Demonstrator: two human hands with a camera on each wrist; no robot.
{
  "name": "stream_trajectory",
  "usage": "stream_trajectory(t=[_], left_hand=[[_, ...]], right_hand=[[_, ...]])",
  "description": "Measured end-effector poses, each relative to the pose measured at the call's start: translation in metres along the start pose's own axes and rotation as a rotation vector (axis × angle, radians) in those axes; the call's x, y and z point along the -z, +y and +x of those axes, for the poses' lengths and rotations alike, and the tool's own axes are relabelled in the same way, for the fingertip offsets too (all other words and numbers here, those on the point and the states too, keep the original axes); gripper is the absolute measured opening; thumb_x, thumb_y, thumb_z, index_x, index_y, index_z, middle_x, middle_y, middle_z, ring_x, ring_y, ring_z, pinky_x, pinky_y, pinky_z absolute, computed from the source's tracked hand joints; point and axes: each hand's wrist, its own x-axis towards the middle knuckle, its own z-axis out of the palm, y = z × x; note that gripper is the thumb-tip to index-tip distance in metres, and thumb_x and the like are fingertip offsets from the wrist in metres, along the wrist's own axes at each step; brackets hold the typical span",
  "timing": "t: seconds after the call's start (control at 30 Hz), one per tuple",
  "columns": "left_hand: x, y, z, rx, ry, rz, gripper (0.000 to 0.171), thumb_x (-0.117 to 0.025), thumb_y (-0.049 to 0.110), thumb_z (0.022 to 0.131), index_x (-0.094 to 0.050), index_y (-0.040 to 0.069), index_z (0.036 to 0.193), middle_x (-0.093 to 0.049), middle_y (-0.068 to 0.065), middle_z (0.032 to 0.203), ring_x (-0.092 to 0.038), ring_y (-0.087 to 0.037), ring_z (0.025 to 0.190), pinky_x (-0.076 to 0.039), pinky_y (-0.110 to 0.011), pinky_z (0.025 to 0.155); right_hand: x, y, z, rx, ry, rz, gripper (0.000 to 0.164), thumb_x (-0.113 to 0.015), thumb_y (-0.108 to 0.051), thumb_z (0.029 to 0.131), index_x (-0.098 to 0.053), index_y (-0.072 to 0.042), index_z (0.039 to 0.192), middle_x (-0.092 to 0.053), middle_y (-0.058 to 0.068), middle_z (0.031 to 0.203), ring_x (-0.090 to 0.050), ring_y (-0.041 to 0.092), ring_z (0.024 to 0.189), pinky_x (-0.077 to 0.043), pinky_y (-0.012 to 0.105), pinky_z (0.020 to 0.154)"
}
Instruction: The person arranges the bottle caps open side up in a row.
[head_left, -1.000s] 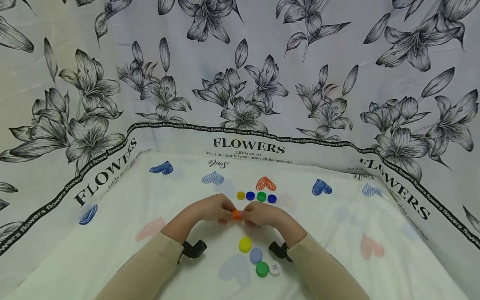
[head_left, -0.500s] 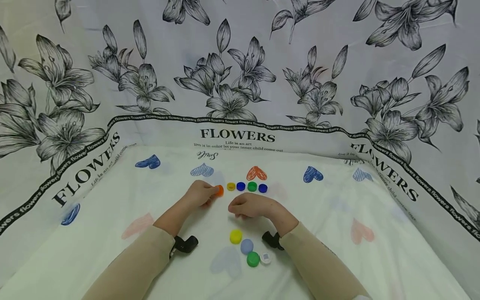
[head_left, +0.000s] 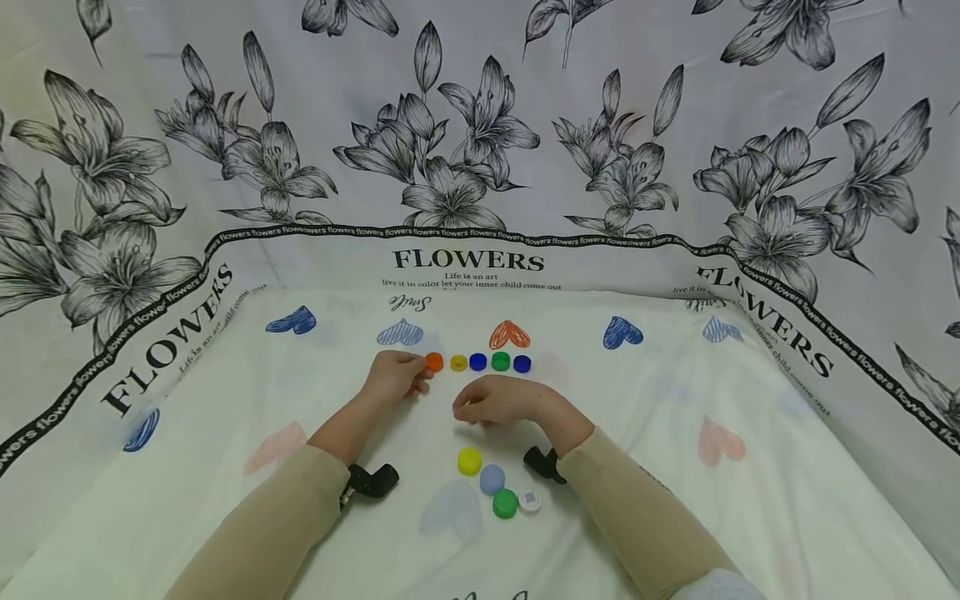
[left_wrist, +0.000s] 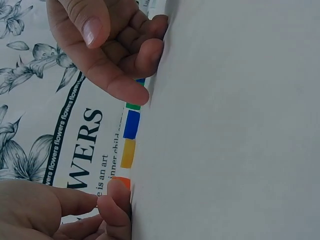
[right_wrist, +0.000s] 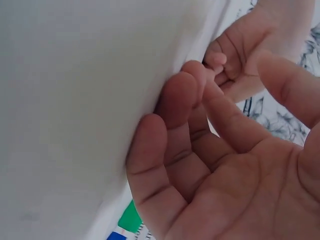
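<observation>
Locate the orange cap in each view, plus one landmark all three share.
Head: orange cap at the left end of the far row, right by the left hand.
Left wrist: orange cap low, left of center, mostly hidden by fingers.
Right wrist: not visible.
Shared landmark: the row's green cap, second from right in head; upper left, partly covered, in left wrist; near the bottom in right wrist.
</observation>
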Motion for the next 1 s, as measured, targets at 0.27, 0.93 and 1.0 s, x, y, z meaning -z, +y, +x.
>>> stream_trajectory(t=[0.27, 0.93, 1.0], left_hand=[[0.002, 0.001, 0.001, -0.062, -0.064, 0.143, 0.034, -0.055, 0.014, 0.104, -0.063, -0.008, 0.129, -0.069, -0.01, 0.089, -0.059, -0.015, 0.067, -0.049, -0.023, 0.064], [-0.023, 0.036, -0.087, -0.241, -0.612, 0.91, 0.033, -0.092, 0.024, 0.077, -0.064, 0.015, 0.092, -0.061, 0.003, 0.085, -0.056, -0.017, 0.08, -0.048, -0.034, 0.075], [-0.028, 0.037, -0.089, -0.278, -0.613, 0.953, 0.029, -0.091, 0.023, 0.078, -0.065, 0.015, 0.089, -0.061, 0.003, 0.081, -0.055, -0.016, 0.077, -0.048, -0.032, 0.073]], right_hand=[[0.002, -0.009, -0.009, -0.024, -0.031, -0.114, 0.017, -0.074, -0.023, 0.095, -0.071, -0.019, 0.111, -0.064, -0.001, 0.097, -0.057, 0.017, 0.088, -0.048, 0.032, 0.08], [-0.026, -0.038, -0.024, -0.134, 0.003, -0.344, 0.024, -0.09, -0.019, 0.079, -0.071, -0.017, 0.093, -0.064, -0.006, 0.084, -0.058, 0.015, 0.081, -0.051, 0.031, 0.077], [-0.027, -0.037, -0.027, -0.143, 0.018, -0.359, 0.027, -0.092, -0.023, 0.077, -0.071, -0.017, 0.092, -0.064, -0.006, 0.082, -0.058, 0.015, 0.08, -0.051, 0.031, 0.076]])
